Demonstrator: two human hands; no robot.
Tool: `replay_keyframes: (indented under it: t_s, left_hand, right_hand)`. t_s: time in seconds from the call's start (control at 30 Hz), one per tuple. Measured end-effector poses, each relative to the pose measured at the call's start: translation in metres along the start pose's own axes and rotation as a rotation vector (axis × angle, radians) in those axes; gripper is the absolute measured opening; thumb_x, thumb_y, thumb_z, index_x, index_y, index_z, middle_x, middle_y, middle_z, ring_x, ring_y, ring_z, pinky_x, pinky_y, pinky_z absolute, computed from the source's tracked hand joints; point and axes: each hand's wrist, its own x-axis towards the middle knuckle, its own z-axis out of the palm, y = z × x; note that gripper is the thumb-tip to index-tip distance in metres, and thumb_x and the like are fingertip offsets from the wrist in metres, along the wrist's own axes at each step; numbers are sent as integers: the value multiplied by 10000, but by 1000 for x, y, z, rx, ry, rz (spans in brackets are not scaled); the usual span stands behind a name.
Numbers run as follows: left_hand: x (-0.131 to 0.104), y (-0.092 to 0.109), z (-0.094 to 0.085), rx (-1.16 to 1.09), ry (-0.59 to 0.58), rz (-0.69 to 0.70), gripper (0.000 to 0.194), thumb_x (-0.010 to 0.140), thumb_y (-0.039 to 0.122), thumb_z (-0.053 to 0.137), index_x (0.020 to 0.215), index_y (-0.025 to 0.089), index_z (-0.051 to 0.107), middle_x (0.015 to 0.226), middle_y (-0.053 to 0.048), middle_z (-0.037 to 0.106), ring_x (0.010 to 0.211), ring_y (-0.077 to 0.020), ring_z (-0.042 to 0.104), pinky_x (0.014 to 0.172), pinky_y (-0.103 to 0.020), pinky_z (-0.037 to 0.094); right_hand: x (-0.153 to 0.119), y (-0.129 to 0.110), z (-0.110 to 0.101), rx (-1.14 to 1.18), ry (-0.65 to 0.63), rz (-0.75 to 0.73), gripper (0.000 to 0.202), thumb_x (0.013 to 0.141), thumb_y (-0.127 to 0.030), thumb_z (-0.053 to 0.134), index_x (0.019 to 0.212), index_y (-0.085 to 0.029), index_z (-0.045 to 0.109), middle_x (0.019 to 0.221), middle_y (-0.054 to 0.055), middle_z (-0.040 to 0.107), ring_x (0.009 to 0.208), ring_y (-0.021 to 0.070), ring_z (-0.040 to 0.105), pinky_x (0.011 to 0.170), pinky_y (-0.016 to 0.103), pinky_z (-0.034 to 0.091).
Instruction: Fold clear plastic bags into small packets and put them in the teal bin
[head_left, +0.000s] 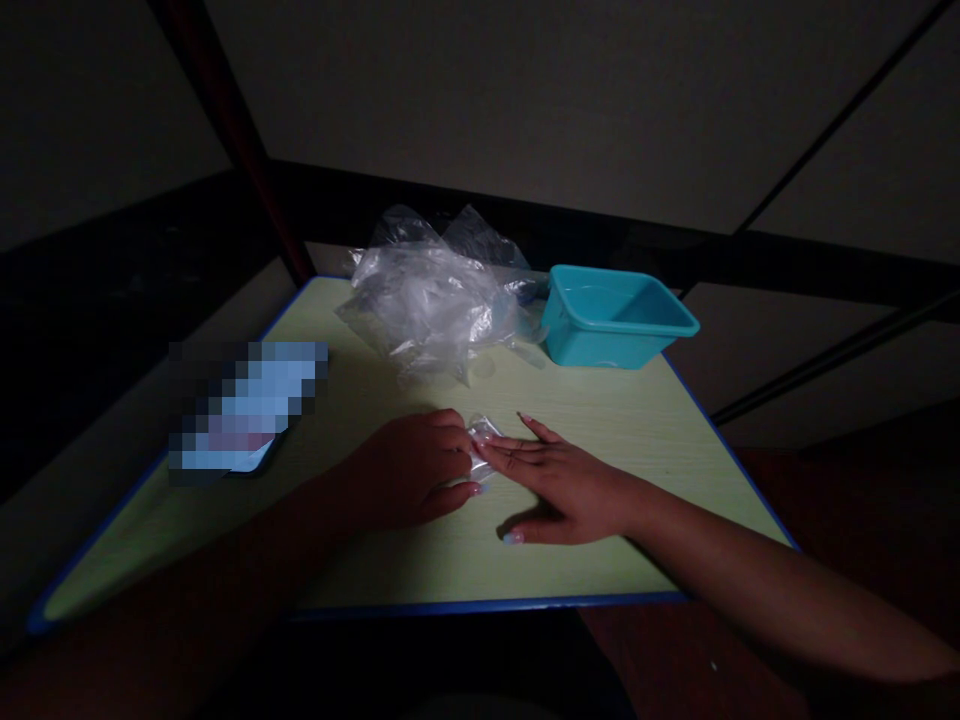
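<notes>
A small folded piece of clear plastic bag [486, 426] lies on the table between my two hands. My left hand [412, 468] rests at its left side with fingers curled, closed on that edge; its thumb lies low, close to the table. From the right, my right hand [574, 485] lies flat with fingers stretched out and spread, the fingertips pressing on the plastic. The right thumb is held apart toward the near edge. Part of the plastic is hidden under the fingers.
A loose heap of clear plastic bags [435, 300] covers the back of the pale table [600, 410], which has a blue rim. Beside the heap stands a turquoise plastic bin [604, 345]. A lit, blurred-out phone or tablet [259, 405] lies at left. Walls rise behind.
</notes>
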Motion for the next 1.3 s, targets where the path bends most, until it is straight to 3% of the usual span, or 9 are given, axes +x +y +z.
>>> replay_keyframes:
  t_s: [0.2, 0.47, 0.67, 0.83, 1.07, 1.3]
  left_hand:
    - [-7, -2, 1, -29, 37, -11, 293, 953, 332, 445, 1011, 153, 670, 963, -90, 705, 896, -229, 612, 803, -357, 470]
    - [-8, -5, 2, 8, 25, 2, 270, 958, 292, 447, 980, 179, 692, 1005, -87, 696, 902, -220, 621, 768, -343, 480]
    - [-8, -4, 1, 38, 2, 7, 283, 949, 318, 457, 978, 184, 705, 1050, -97, 684, 934, -239, 616, 801, -370, 484]
    - [-8, -2, -2, 69, -22, 2, 367, 966, 375, 412, 914, 189, 724, 1021, -106, 688, 907, -257, 622, 786, -398, 490]
    - [-10, -3, -1, 84, -24, 18, 365, 955, 412, 446, 917, 188, 731, 1004, -102, 688, 881, -252, 620, 768, -391, 486]
    - [-10, -1, -2, 107, -29, 32, 366, 958, 418, 438, 935, 184, 718, 989, -112, 679, 890, -244, 613, 786, -385, 482]
  right_hand:
    - [0, 1, 1, 13, 8, -12, 1005, 861, -466, 630, 1528, -231, -85, 1552, 163, 240, 1424, 235, 267, 1147, 547, -8]
    - [1, 0, -1, -9, -3, -23, 951, 874, -512, 596, 1536, -221, -22, 1547, 158, 259, 1427, 230, 262, 1148, 539, -38]
    - [4, 0, -2, -82, 23, 11, 713, 972, -443, 433, 1537, -212, 63, 1558, 132, 235, 1449, 229, 192, 1120, 569, -116]
    - [4, 2, -1, -119, 19, 71, 656, 989, -432, 366, 1536, -201, 88, 1559, 128, 230, 1452, 229, 179, 1128, 579, -74]
    - [6, 0, -3, -174, -5, 149, 660, 987, -476, 328, 1511, -97, 199, 1558, 162, 201, 1461, 240, 132, 1142, 576, -6]
    - [6, -1, -3, -188, -41, 159, 684, 977, -476, 373, 1513, -93, 186, 1567, 165, 154, 1466, 239, 92, 1145, 574, 16]
